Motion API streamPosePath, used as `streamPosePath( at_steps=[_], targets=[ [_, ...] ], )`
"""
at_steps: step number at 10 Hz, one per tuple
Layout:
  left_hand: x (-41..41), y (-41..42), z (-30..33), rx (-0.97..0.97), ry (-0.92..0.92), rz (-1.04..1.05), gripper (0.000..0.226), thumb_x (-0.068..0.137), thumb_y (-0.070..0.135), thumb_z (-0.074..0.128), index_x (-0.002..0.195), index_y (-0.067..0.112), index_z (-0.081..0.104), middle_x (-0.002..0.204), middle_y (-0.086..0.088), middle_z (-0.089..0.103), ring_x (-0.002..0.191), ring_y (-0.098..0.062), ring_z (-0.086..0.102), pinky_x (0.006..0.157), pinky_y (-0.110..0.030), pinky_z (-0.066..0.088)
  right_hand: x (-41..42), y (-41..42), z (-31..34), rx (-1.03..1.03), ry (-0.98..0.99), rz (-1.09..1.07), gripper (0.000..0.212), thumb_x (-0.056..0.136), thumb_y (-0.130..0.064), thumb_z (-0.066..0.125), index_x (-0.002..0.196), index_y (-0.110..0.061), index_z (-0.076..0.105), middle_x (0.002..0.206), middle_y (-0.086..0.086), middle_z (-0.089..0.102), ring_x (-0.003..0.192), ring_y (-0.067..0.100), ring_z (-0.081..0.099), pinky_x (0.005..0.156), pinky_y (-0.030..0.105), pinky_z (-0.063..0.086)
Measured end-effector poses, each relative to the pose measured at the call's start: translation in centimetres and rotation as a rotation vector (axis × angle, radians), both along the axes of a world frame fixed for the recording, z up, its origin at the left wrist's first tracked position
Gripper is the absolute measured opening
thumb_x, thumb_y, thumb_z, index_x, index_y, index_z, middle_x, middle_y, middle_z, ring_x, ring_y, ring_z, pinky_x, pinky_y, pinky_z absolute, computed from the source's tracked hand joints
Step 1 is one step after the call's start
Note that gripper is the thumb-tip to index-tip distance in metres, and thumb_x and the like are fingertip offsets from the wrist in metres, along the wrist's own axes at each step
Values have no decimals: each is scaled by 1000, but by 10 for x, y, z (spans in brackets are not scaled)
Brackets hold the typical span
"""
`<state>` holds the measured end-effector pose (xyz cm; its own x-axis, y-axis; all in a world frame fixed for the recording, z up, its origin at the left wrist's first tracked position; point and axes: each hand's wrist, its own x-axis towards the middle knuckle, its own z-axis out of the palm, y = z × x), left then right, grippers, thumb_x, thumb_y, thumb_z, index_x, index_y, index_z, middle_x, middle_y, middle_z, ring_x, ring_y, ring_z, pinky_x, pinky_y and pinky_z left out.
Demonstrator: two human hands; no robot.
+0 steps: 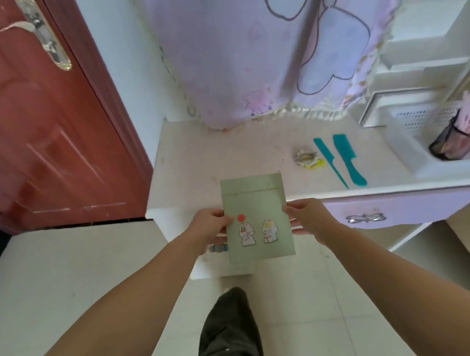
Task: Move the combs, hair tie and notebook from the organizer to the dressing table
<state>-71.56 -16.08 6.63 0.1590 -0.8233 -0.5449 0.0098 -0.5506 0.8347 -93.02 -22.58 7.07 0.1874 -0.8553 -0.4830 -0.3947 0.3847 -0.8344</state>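
Room, head view: we stand before a pale dressing table point(195, 159) with a red door point(26, 121) to its left and a patterned curtain point(254, 40) hanging behind it.
Landmark: we place everything against the notebook point(256, 218), a green one with two rabbit stickers.
Left hand point(208, 224): closed on the notebook's left edge, thumb on the cover.
Right hand point(307, 217): closed on the notebook's right edge, fingers underneath.
Notebook position: held flat, its far half over the table's front edge, its near half out past the edge over the floor; we cannot tell whether it touches the top.
Combs point(342, 160): two teal ones lie side by side on the table, up and to the right of the notebook.
Hair tie point(307, 158): on the table, just left of the combs and beyond the notebook's far right corner.
Organizer point(420, 141): white basket farther right, past the combs.
Step, as we judge it: setting down the last item.
Doing it well: we should carry the notebook forward until it is wholly over bare tabletop, keep it level, stop short of the hair tie, lower it, then let go with both hands together.
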Motion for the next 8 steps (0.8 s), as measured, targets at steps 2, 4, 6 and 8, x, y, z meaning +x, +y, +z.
streamPosePath(
  at_steps=[2,4,6,8],
  targets=[
    [20,-141,-19,47,-222,22,16,84,8,57,68,9,59,94,-19,68,84,-30,67,77,-43,58,32,-121,-11,-34,103,-72,25,89,-9,55,111,-6,68,99,11,72,89,28,67,71,30,58],
    [23,-213,-34,42,-547,-101,12,81,14,53,86,9,62,87,-8,64,77,-24,58,66,-31,44,49,-189,-29,37,167,-106,28,87,-5,54,113,-6,67,91,13,71,92,35,68,74,37,57],
    [21,-232,-51,108,-608,-228,19,82,4,44,68,0,56,75,-15,56,69,-24,47,59,-27,32,52,-215,-53,17,292,-40,29,81,0,48,94,-6,74,89,26,72,79,35,67,80,57,54],
    [28,-232,-52,79,-635,-263,27,83,5,42,56,5,44,60,-6,42,59,-22,38,56,-28,30,51,-217,-56,-66,362,6,29,82,-3,48,92,-7,75,85,25,72,69,37,63,75,54,56]
  ],
)
